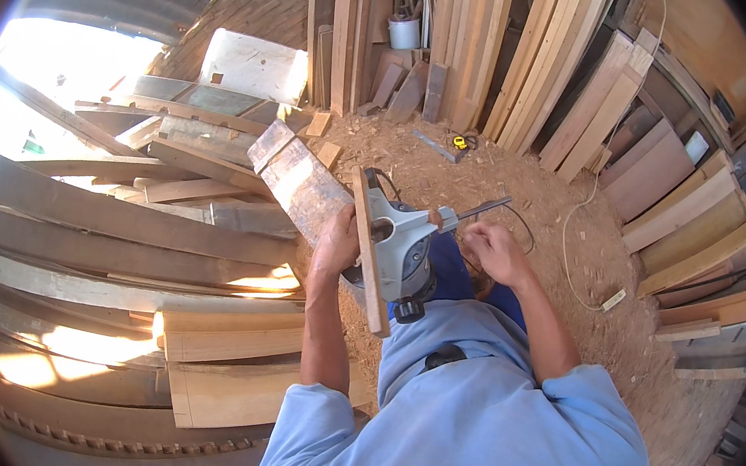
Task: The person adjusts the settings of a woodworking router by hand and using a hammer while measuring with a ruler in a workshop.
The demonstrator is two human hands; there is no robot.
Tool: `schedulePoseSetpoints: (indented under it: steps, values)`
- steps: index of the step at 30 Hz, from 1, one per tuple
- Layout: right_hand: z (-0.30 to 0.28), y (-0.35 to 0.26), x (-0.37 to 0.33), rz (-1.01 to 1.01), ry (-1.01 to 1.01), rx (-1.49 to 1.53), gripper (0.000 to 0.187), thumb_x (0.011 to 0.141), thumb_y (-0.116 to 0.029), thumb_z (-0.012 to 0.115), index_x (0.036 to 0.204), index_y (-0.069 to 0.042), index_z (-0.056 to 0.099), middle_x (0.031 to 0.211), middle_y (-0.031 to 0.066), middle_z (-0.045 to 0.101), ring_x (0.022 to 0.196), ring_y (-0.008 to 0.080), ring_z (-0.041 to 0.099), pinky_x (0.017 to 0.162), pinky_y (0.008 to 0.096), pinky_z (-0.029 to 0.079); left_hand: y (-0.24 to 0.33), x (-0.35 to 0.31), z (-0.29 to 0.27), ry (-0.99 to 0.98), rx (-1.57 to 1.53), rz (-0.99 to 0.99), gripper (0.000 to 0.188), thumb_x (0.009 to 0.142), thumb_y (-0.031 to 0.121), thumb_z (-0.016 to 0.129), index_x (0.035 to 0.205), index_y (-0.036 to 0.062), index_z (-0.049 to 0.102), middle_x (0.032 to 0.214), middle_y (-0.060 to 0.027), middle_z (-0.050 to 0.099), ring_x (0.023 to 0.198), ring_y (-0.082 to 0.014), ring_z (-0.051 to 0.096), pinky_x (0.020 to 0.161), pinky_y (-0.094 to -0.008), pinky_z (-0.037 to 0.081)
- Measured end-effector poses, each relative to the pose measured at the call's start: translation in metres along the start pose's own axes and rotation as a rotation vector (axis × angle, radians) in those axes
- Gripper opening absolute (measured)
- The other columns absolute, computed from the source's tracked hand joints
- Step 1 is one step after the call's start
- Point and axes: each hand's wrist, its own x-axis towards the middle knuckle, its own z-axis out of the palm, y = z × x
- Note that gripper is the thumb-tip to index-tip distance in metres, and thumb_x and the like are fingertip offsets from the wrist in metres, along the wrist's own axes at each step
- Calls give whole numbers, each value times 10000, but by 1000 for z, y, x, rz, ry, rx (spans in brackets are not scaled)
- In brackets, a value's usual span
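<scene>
A grey handheld router [406,252] with a black knob is tipped on its side in front of my lap. A straight wooden strip [368,260] runs along the left side of its base, and a metal rod [483,208] sticks out to the right. My left hand [335,244] grips the router from the left beside the strip; some of its fingers are hidden behind the tool. Just below the rod's end, my right hand [495,253] is curled closed, apart from the router. Whatever its fingers may hold is hidden.
A worn board [301,181] lies beyond my left hand. Stacked curved planks [124,257] fill the left side. Upright boards [471,35] line the back. On the shavings-strewn floor lie a yellow tape measure [460,143], a metal square [436,144] and a corded power strip [613,301].
</scene>
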Motion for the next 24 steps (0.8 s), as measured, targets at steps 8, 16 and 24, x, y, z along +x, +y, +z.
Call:
schedulePoseSetpoints:
  steps: [8, 16, 24]
  values:
    - [20, -23, -32, -215, 28, 258, 902, 998, -364, 657, 1549, 145, 157, 1444, 355, 477, 1309, 323, 542, 1071, 403, 442, 32, -19, 28, 36, -16, 65, 421, 902, 70, 468, 1289, -56, 576, 1250, -316, 611, 1215, -458, 568, 1060, -492, 441]
    - [36, -27, -32, -113, 156, 63, 1009, 969, -229, 704, 1564, 145, -19, 1639, 288, 172, 1506, 257, 246, 1195, 321, 278, 10, -30, 43, 88, -165, 63, 395, 881, 129, 574, 1268, 46, 575, 1230, -216, 616, 1196, -341, 568, 1034, -429, 431]
    - [24, -43, -26, -158, 19, 253, 919, 933, -101, 664, 1541, 188, 39, 1591, 316, 294, 1495, 282, 306, 1218, 337, 239, 3, -14, 47, -97, -804, 2, 273, 948, 208, 646, 1135, 41, 540, 1027, -53, 594, 967, -134, 531, 879, -305, 449]
